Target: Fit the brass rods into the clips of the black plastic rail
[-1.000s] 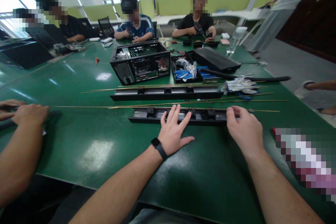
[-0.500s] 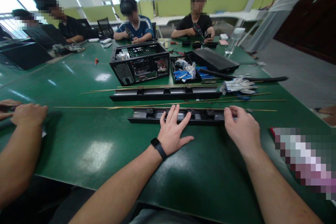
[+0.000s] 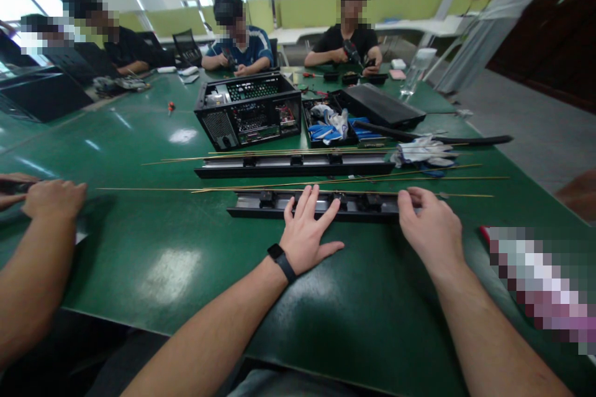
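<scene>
Black rail (image 3: 357, 216) seemingly unmoved under left hand (image 3: 303, 242).

On the green table (image 3: 116, 229), a long black channel (image 3: 261, 213) lies before a second black channel (image 3: 293, 171); behind both, a boxy black computer case (image 3: 261, 113) stands left of white-and-blue fabric gloves (image 3: 331, 125).

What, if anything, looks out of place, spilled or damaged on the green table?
Nothing looks spilled or plainly damaged. Mildly untidy: behind the near rail, the thin brass-coloured rods spread at slightly differing angles instead of lying parallel, and a bunched white glove lies by the right end of the far rail, perhaps just dropped there.
</scene>
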`<move>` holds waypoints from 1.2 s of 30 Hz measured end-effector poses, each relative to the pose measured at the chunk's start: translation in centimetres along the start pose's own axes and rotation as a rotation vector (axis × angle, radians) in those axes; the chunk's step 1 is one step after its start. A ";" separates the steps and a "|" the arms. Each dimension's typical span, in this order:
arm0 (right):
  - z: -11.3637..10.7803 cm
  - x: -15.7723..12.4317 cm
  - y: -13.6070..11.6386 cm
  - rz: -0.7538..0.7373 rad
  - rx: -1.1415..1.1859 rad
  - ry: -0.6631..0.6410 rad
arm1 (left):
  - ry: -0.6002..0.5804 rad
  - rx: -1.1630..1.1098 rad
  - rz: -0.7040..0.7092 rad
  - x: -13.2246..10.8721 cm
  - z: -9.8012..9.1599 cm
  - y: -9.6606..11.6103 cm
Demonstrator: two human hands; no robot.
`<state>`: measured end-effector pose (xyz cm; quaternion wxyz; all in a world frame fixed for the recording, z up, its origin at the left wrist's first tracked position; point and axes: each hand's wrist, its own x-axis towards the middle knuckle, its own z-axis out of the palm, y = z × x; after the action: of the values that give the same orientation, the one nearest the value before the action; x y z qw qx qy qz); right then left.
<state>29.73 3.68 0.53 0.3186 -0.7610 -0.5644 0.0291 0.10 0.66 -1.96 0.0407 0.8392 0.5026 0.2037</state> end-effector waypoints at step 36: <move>-0.3 0.1 0.2 0.036 -0.006 0.011 | -0.014 -0.001 -0.003 -0.1 -0.2 0.2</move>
<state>30.10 3.58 0.71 0.3189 -0.7720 -0.5491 0.0291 0.16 0.49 -1.74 0.0451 0.8397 0.5036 0.1979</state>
